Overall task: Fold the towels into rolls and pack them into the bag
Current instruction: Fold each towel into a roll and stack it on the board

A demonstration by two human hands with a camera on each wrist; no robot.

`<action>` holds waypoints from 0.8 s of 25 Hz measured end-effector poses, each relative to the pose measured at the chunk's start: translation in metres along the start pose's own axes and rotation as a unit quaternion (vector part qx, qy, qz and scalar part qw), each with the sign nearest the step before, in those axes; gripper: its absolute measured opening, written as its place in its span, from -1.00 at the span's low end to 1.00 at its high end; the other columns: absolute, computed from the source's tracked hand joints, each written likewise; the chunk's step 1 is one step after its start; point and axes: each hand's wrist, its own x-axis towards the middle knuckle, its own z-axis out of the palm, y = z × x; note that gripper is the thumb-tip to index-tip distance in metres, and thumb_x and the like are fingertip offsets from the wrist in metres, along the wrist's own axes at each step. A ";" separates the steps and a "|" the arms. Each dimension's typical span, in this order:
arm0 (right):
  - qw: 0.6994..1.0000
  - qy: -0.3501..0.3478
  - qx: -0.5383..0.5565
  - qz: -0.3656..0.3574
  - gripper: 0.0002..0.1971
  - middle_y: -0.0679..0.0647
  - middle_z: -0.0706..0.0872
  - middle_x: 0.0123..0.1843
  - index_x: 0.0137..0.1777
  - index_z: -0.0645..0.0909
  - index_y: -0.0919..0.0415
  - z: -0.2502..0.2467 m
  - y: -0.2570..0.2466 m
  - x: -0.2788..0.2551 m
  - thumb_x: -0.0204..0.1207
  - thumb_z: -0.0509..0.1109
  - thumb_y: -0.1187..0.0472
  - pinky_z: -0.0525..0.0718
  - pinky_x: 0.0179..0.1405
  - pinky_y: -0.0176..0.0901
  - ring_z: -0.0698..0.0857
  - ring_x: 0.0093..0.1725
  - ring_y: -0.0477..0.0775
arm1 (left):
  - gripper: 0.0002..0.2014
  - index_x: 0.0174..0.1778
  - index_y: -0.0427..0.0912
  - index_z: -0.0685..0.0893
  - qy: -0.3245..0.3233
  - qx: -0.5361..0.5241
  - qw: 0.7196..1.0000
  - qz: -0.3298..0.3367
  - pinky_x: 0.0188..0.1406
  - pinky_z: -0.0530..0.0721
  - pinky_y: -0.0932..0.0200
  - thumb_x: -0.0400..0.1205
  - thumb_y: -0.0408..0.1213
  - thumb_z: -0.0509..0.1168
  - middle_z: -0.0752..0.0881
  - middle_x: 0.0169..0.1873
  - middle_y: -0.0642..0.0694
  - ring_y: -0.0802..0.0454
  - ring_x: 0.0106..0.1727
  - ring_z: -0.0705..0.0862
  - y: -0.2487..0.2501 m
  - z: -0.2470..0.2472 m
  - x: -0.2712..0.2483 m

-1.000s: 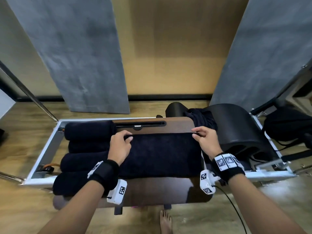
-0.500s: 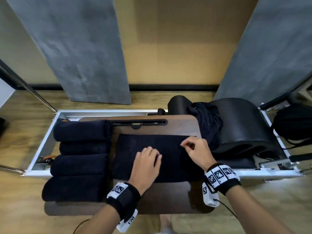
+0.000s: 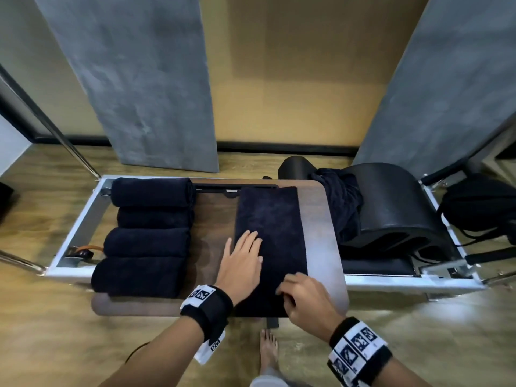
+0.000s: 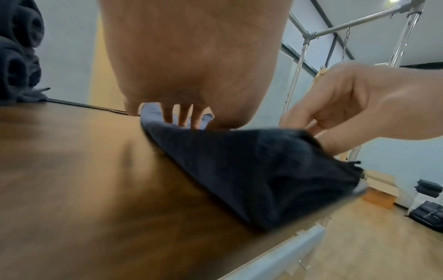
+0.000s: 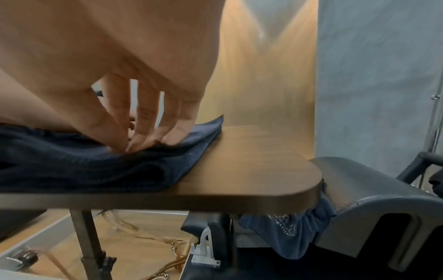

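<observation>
A folded dark navy towel (image 3: 272,219) lies as a long strip running away from me on the brown tabletop (image 3: 321,233). My left hand (image 3: 245,241) rests flat on the towel's left half with straight fingers (image 4: 182,117) pressing the cloth. My right hand (image 3: 284,289) is at the towel's near right corner, where its fingertips (image 5: 143,140) and thumb pinch the lifted edge of the towel (image 4: 251,170). Several rolled dark towels (image 3: 148,236) lie side by side on the left of the table. A black bag (image 3: 480,205) sits at the far right.
A black curved barrel (image 3: 396,208) stands right of the table, with dark cloth (image 3: 343,208) draped over its left side. A white metal frame (image 3: 83,224) surrounds the table. My bare foot (image 3: 268,350) is on the wooden floor below the table's near edge.
The towel has turned from lying crosswise to lying lengthwise. My left hand went from its far left corner to resting flat on it. My right hand came down to the near corner.
</observation>
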 end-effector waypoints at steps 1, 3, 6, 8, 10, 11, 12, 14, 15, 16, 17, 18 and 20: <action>1.000 0.022 -0.008 -0.015 -0.75 -0.11 0.72 0.01 0.08 0.80 0.01 0.007 -0.005 -0.005 0.46 0.41 0.25 0.67 -0.14 -0.08 0.68 0.01 0.04 | -0.42 0.88 -0.08 0.14 -0.008 -0.007 1.000 0.017 0.85 -0.04 -0.27 0.91 -0.01 -0.05 0.03 0.88 0.03 0.07 0.89 -0.11 0.001 0.004 -0.012; 0.998 0.064 0.000 -0.012 -0.77 -0.11 0.66 0.07 0.16 0.77 0.01 0.016 -0.010 -0.014 0.52 0.46 0.19 0.69 -0.04 -0.11 0.61 0.06 0.00 | -0.35 0.90 -0.06 -0.01 -0.015 -0.019 0.998 0.054 0.85 -0.10 -0.31 0.91 0.12 -0.12 -0.14 0.89 0.05 0.10 0.87 -0.30 0.001 0.016 -0.040; 0.996 0.091 0.009 -0.003 -0.66 -0.10 0.59 0.18 0.30 0.71 0.00 0.027 -0.012 -0.030 0.61 0.45 -0.12 0.64 0.13 -0.15 0.55 0.15 -0.04 | -0.28 0.91 0.02 -0.09 -0.002 -0.009 0.995 0.096 0.85 -0.16 -0.30 0.88 0.29 -0.19 -0.24 0.88 0.11 0.13 0.85 -0.38 -0.007 0.032 -0.080; 0.997 0.077 -0.010 0.001 -0.47 -0.08 0.55 0.27 0.43 0.64 -0.01 0.032 -0.015 -0.039 0.56 0.47 -0.26 0.59 0.23 -0.17 0.52 0.23 -0.04 | -0.23 0.90 0.04 -0.12 0.002 -0.004 0.994 0.113 0.83 -0.21 -0.25 0.85 0.35 -0.12 -0.24 0.88 0.12 0.11 0.86 -0.35 -0.017 0.038 -0.100; 0.998 0.060 -0.033 0.009 -0.40 -0.05 0.52 0.34 0.52 0.59 0.02 0.034 -0.019 -0.046 0.53 0.54 -0.19 0.60 0.31 -0.09 0.52 0.31 0.01 | -0.26 0.90 0.06 -0.08 0.003 0.006 0.990 0.141 0.83 -0.19 -0.21 0.88 0.18 0.09 -0.20 0.88 0.11 0.08 0.88 -0.29 -0.026 0.040 -0.113; 0.998 0.056 -0.041 0.013 -0.40 -0.04 0.51 0.36 0.54 0.57 0.03 0.034 -0.020 -0.047 0.53 0.56 -0.10 0.61 0.34 -0.06 0.53 0.34 0.03 | -0.29 0.90 0.06 0.05 0.012 -0.004 0.989 0.149 0.84 -0.08 -0.19 0.86 0.03 0.21 -0.08 0.89 0.09 0.05 0.89 -0.17 -0.031 0.040 -0.118; 0.997 0.054 -0.046 0.016 -0.41 -0.04 0.51 0.37 0.56 0.56 0.04 0.034 -0.022 -0.049 0.54 0.57 0.01 0.61 0.37 -0.04 0.53 0.36 0.04 | -0.36 0.85 0.04 0.28 0.030 -0.025 0.987 0.155 0.83 0.14 -0.19 0.83 -0.10 0.32 0.14 0.86 0.06 0.00 0.89 0.03 -0.034 0.039 -0.121; 0.998 0.060 -0.030 0.022 -0.44 -0.03 0.54 0.37 0.54 0.59 0.06 0.033 -0.023 -0.049 0.52 0.56 0.18 0.59 0.40 -0.05 0.54 0.37 0.05 | -0.56 0.55 -0.05 0.70 0.090 -0.059 0.980 0.169 0.45 0.65 -0.15 0.72 -0.27 0.48 0.58 0.56 0.02 -0.06 0.62 0.49 -0.037 0.034 -0.124; 0.997 0.069 -0.014 0.026 -0.47 -0.03 0.57 0.35 0.50 0.63 0.07 0.032 -0.024 -0.049 0.51 0.57 0.22 0.60 0.39 -0.07 0.56 0.35 0.05 | -0.64 0.41 -0.08 0.79 0.119 -0.065 0.976 0.169 0.22 0.70 -0.08 0.67 -0.32 0.52 0.64 0.39 0.04 -0.05 0.43 0.58 -0.036 0.031 -0.125; 0.996 0.080 0.004 0.032 -0.51 -0.04 0.59 0.33 0.46 0.67 0.08 0.030 -0.025 -0.048 0.51 0.59 0.24 0.61 0.37 -0.07 0.57 0.33 0.05 | -0.68 0.33 -0.10 0.83 0.134 -0.074 0.975 0.164 0.11 0.67 -0.02 0.65 -0.36 0.52 0.65 0.27 0.07 -0.02 0.30 0.59 -0.034 0.029 -0.125; 0.995 0.090 0.022 0.038 -0.56 -0.04 0.62 0.31 0.42 0.70 0.10 0.028 -0.026 -0.048 0.53 0.59 0.23 0.63 0.35 -0.07 0.59 0.30 0.05 | -0.73 0.29 -0.10 0.84 0.142 -0.087 0.974 0.153 0.09 0.63 0.01 0.67 -0.36 0.49 0.65 0.20 0.09 0.00 0.24 0.58 -0.032 0.025 -0.123; 0.994 0.098 0.034 0.042 -0.60 -0.05 0.64 0.29 0.40 0.71 0.11 0.025 -0.026 -0.047 0.56 0.57 0.22 0.64 0.33 -0.07 0.60 0.29 0.03 | -0.78 0.26 -0.09 0.84 0.146 -0.105 0.974 0.139 0.09 0.60 0.02 0.71 -0.34 0.45 0.66 0.15 0.11 0.02 0.20 0.58 -0.030 0.022 -0.121; 0.993 0.098 0.042 0.046 -0.59 -0.06 0.66 0.29 0.47 0.65 0.10 0.022 -0.027 -0.046 0.62 0.53 0.18 0.65 0.33 -0.08 0.61 0.29 -0.01 | -0.82 0.24 -0.06 0.83 0.144 -0.151 0.973 0.097 0.12 0.55 0.01 0.78 -0.29 0.38 0.69 0.08 0.18 0.06 0.18 0.60 -0.029 0.019 -0.118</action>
